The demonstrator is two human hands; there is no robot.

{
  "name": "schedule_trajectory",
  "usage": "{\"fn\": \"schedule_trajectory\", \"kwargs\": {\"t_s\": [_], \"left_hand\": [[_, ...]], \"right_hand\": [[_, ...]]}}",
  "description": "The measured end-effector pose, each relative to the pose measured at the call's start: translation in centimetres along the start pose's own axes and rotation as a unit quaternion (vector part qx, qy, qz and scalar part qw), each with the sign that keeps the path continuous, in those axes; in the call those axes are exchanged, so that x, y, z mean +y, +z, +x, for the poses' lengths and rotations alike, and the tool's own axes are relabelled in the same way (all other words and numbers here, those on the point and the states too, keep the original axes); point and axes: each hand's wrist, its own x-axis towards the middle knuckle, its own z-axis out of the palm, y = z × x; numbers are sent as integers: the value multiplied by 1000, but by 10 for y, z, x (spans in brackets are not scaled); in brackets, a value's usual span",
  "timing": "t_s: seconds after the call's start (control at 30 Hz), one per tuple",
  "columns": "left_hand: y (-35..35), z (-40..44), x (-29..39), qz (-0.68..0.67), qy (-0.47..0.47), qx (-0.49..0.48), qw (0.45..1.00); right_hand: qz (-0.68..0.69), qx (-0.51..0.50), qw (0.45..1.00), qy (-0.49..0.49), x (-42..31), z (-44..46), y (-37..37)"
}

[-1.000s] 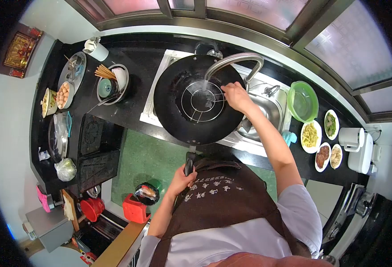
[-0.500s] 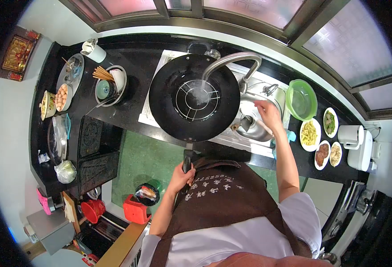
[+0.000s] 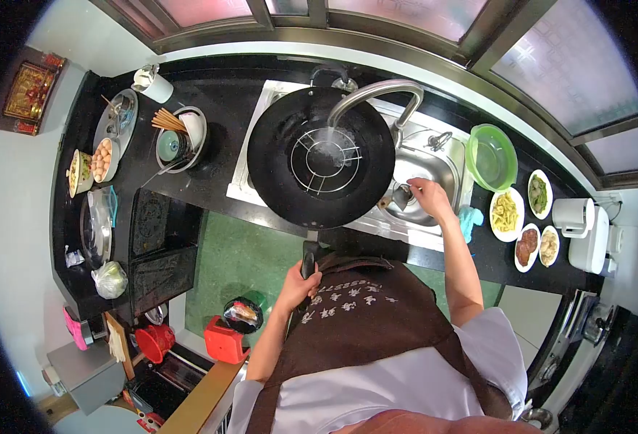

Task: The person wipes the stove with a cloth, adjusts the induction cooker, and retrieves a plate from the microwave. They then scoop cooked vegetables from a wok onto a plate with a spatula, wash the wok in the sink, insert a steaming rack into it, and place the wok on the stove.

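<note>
A large black wok rests over the sink area with a round wire rack inside it. Water runs from the curved faucet into the wok. My left hand is closed around the wok handle near my apron. Over the steel sink, my right hand is lowered with its fingers curled together. Beside those fingertips lies a grey, dark-headed tool, its kind unclear; my hand hides part of it, and its grip is uncertain.
A green basin, a plate of yellow-green cut vegetables, other food plates and a teal cloth are right of the sink. Leftward stand a bowl with chopsticks and a bowl of eggs. A red stool is on the floor.
My right hand has come down and slightly left, to the grey tool in the sink, covering its pale handle. My left hand stays on the wok handle, and water keeps running.
</note>
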Motion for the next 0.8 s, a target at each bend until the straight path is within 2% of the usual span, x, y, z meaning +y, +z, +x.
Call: {"fn": "schedule_trajectory", "kwargs": {"t_s": [0.8], "left_hand": [[7, -2, -1, 16, 19, 16, 1000]], "right_hand": [[-65, -28, 997, 20, 18, 38, 29]]}}
